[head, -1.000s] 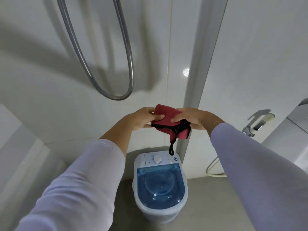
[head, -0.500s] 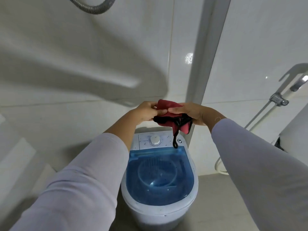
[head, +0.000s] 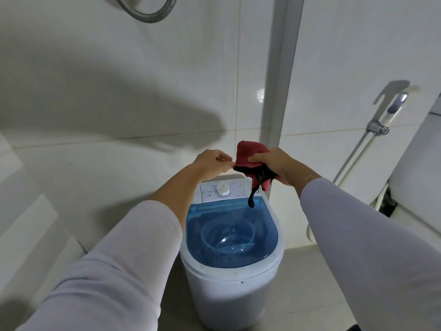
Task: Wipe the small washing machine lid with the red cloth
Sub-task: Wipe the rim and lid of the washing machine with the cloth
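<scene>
Two pale long sleeves (head: 124, 266) reaching forward from the bottom of frame. Below the hands, sitting on the floor: small washing machine (head: 235, 280), white body, with the see-through blue lid (head: 232, 231) closed and speckled with dark spots. Just under the hands, a white control panel with a round dial (head: 222, 190) at the back of the machine. Up above that, right hand (head: 274, 163) gripping the red cloth (head: 249, 155), bunched up with thumb on top, a black edge and a black loop (head: 252, 199) dangling down over the back of the lid, not touching as far as can be told. Left hand (head: 212, 160) right beside the cloth, fingers curled, fingertips at the cloth's black edge; can't tell if actually pinching it. Behind the hands, white tiled wall. Off to the right, a bidet sprayer (head: 391, 113) clipped on the wall. Top left, a loop of metal shower hose (head: 145, 14).
</scene>
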Tool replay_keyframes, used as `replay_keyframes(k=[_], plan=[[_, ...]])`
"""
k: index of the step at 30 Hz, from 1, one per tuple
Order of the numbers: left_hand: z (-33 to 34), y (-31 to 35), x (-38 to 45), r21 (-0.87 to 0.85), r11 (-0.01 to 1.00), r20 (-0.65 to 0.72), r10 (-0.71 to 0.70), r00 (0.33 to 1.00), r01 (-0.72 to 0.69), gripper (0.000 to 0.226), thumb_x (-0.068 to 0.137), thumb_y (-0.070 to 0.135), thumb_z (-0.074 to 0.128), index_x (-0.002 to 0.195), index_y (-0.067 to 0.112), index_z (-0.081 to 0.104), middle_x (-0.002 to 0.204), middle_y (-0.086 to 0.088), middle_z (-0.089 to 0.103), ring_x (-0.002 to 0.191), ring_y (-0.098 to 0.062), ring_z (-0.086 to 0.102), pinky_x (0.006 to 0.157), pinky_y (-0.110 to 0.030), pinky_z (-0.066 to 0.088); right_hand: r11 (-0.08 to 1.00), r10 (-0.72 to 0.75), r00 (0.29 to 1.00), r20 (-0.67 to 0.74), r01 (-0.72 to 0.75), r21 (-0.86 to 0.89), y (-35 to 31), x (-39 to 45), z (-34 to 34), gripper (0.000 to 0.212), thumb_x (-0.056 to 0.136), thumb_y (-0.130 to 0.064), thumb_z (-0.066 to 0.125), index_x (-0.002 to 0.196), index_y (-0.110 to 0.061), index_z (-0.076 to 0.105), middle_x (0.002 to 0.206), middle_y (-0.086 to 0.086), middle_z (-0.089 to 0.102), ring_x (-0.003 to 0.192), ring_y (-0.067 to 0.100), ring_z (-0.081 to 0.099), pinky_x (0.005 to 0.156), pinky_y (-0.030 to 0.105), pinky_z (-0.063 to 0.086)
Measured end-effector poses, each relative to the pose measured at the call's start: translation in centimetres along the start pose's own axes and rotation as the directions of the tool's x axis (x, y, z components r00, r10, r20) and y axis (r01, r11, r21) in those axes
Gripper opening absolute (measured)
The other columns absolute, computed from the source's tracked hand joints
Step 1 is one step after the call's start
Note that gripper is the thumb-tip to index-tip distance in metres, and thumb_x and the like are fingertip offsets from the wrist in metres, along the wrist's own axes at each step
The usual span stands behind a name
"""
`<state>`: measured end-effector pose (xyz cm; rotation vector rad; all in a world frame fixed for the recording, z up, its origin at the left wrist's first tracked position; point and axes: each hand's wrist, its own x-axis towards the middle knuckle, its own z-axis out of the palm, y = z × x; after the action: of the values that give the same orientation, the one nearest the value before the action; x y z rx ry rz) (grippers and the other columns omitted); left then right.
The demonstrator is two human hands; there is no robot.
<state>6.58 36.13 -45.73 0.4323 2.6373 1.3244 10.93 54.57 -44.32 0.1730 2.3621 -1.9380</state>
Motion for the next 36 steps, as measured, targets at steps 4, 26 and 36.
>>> replay_keyframes(k=[4,26,36], plan=[[0.5,-1.7,-0.6,0.203,0.979,-0.026,-0.028,0.999,0.033,0.039,0.089,0.034,0.063,0.124,0.018,0.059,0.127,0.0,0.059,0.117,-0.017,0.054,0.09,-0.024,0.04,0.993,0.019,0.978,-0.208,-0.043,-0.111,0.9,-0.1,-0.7,0.01,0.08,-0.012,0.06,0.083,-0.004,0.056,0.086,0.018,0.06,0.073,0.027,0.059,0.072,0.034,0.05],[5.0,-7.7,7.2,0.705,0.708,0.114,-0.174,0.978,0.043,0.049,0.078,0.034,0.069,0.117,0.006,0.057,0.108,-0.009,0.064,0.089,-0.025,0.059,0.072,-0.031,0.046,0.643,-0.166,0.965,-0.203,-0.05,-0.765,8.2,10.7,0.9,0.041,0.082,-0.001,0.048,0.111,-0.024,0.065,0.111,0.011,0.067,0.1,0.032,0.062,0.079,0.031,0.05],[4.8,-7.0,8.7,0.778,0.629,0.137,-0.186,0.973,0.01,0.036,0.073,0.033,0.074,0.097,0.01,0.059,0.07,-0.001,0.049,0.077,-0.024,0.054,0.065,-0.029,0.044,0.595,-0.15,0.984,-0.097,0.012,-0.803,9.7,12.3,1.6,0.045,0.084,0.0,0.044,0.113,-0.025,0.068,0.118,0.008,0.066,0.109,0.031,0.059,0.091,0.033,0.051]])
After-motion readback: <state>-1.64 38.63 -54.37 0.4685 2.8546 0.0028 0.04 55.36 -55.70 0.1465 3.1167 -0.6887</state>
